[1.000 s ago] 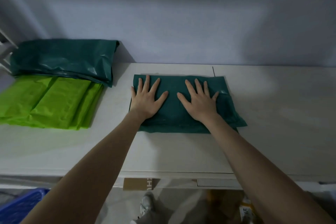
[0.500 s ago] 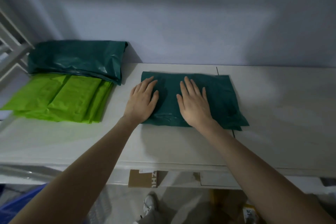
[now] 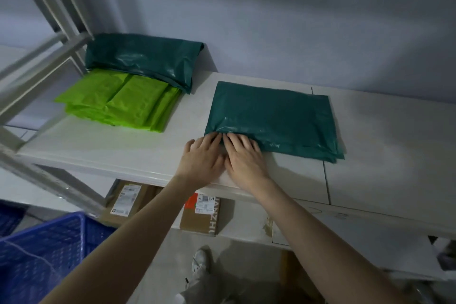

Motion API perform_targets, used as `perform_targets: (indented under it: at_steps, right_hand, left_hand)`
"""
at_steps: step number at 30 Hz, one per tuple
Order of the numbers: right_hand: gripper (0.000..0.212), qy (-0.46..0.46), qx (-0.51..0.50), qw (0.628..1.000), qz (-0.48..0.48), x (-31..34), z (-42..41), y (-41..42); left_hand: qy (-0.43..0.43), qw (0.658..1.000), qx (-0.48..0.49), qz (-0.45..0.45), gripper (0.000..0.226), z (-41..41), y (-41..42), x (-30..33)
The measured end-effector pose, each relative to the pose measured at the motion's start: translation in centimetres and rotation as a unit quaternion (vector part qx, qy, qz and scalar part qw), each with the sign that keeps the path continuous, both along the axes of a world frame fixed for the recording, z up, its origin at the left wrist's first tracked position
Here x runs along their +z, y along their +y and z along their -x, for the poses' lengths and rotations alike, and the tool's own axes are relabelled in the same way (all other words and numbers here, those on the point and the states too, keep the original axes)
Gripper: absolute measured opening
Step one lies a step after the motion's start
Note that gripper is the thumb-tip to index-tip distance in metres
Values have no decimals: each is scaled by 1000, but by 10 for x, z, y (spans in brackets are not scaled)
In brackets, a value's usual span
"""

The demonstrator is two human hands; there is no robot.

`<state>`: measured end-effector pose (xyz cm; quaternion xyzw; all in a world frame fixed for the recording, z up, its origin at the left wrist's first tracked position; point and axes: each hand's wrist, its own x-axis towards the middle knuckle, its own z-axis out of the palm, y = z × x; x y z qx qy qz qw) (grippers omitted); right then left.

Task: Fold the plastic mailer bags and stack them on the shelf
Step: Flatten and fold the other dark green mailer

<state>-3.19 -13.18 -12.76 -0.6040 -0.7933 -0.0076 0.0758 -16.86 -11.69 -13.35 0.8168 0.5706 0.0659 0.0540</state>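
Note:
A folded dark green mailer bag (image 3: 274, 116) lies flat on the white shelf top (image 3: 385, 145). My left hand (image 3: 202, 158) and my right hand (image 3: 244, 158) sit side by side at its near left corner. The fingertips of both hands disappear under the bag's near edge, which bulges up slightly over them. My left thumb stays out to the left on the shelf. At the back left lie a pile of dark green bags (image 3: 143, 59) and, partly under it, a stack of folded light green bags (image 3: 123, 101).
A white metal rack frame (image 3: 42, 61) rises at the left end of the shelf. Below the shelf are cardboard parcels (image 3: 201, 215) and a blue plastic crate (image 3: 42, 252). A grey wall stands right behind the shelf. A shoe (image 3: 199, 261) shows on the floor.
Both hands have slid off the top of the bag, back and left to its near left corner, and come together. The camera has swung left and down.

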Motion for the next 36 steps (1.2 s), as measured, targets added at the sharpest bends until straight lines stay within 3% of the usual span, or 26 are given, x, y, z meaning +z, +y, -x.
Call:
perform_targets:
  at_steps: [5, 13, 18, 30, 36]
  right_hand:
    - [52, -18, 14, 1000, 18, 2, 0, 2]
    - [44, -22, -63, 998, -20, -4, 2, -4]
    - [58, -14, -80, 997, -10, -3, -21, -12]
    - [53, -34, -156, 987, -31, -3, -83, -33]
    - [63, -37, -230, 973, -4, -2, -116, -40]
  left_hand:
    - [45, 998, 4, 41, 75, -7, 2, -9]
    - [27, 999, 9, 18, 68, -9, -5, -3]
    - [56, 998, 9, -10, 61, -16, -8, -6]
    - [113, 993, 6, -25, 58, -30, -5, -1]
    - [120, 993, 7, -22, 58, -31, -5, 1]
